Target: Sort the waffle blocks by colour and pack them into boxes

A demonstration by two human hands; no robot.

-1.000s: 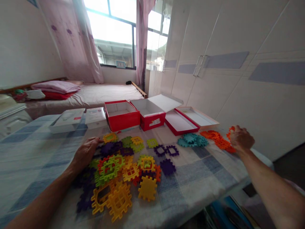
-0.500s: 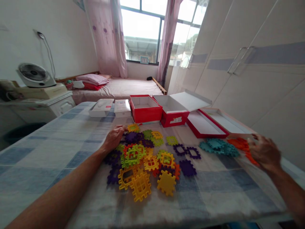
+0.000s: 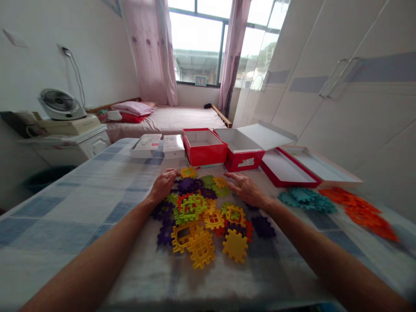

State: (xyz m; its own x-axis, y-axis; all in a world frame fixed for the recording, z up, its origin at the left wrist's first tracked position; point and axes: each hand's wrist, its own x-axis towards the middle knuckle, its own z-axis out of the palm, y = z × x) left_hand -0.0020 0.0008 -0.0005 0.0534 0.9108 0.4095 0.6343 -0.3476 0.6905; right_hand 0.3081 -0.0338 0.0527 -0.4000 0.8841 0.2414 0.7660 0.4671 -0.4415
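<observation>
A mixed pile of square, notched plastic building tiles lies on the table before me, in yellow, green, purple and orange-red. My left hand (image 3: 165,184) rests palm down at the pile's left edge, fingers stretched forward beside a small yellow tile (image 3: 188,172) and purple tiles (image 3: 186,185); nothing shows in it. Over the pile's right side is my right hand (image 3: 245,188), fingers apart near green tiles (image 3: 221,190). It partly hides purple tiles beneath. Nearer to me lie a solid yellow tile (image 3: 235,246) and a window-patterned yellow tile (image 3: 201,249).
Teal tiles (image 3: 307,200) and orange tiles (image 3: 364,213) form separate heaps at the right. Behind stand two red boxes (image 3: 206,154), a shallow red tray (image 3: 289,173), a pale lid (image 3: 341,177) and two white boxes (image 3: 173,149). A checked cloth (image 3: 107,186) covers the table.
My right hand has moved left from the orange heap to the mixed pile, leaving the orange tiles uncovered. My left hand stays at the pile's left edge. The view has shifted slightly.
</observation>
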